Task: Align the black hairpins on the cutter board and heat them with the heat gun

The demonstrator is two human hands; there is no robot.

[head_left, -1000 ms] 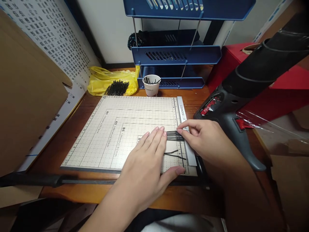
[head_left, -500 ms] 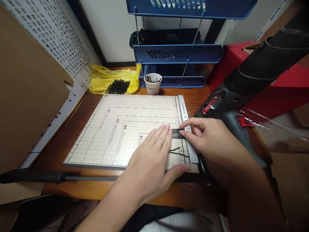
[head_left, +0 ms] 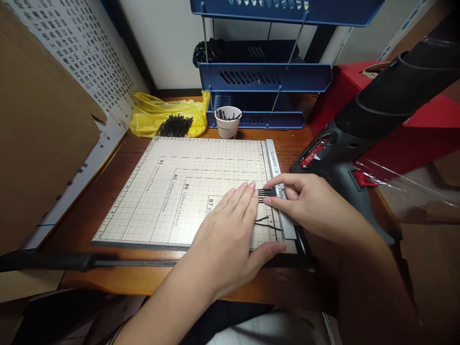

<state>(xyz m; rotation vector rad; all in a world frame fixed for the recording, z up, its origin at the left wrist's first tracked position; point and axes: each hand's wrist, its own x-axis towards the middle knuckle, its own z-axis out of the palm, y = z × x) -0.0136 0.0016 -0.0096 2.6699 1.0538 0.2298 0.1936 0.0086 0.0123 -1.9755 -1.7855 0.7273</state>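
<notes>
My left hand [head_left: 226, 235] lies flat on the gridded cutting board [head_left: 172, 191], fingers stretched out, fingertips against a small bundle of thin black strands [head_left: 266, 193]. My right hand [head_left: 309, 206] pinches the other end of that bundle between thumb and forefinger, over the board's white ruler strip [head_left: 278, 182]. Two loose black strands [head_left: 264, 223] lie on the board just below the bundle, beside my left thumb.
A white paper cup [head_left: 228, 122] with black strands and a yellow bag [head_left: 168, 117] holding more stand behind the board. A blue tiered tray rack [head_left: 266, 76] is at the back. A grey and black power tool [head_left: 341, 158] and red box [head_left: 413, 129] lie right; cardboard [head_left: 39, 143] left.
My right hand has squeezed the black bundle tighter and shorter against my left fingertips. The view has shifted slightly; both hands stay at the same spot.
</notes>
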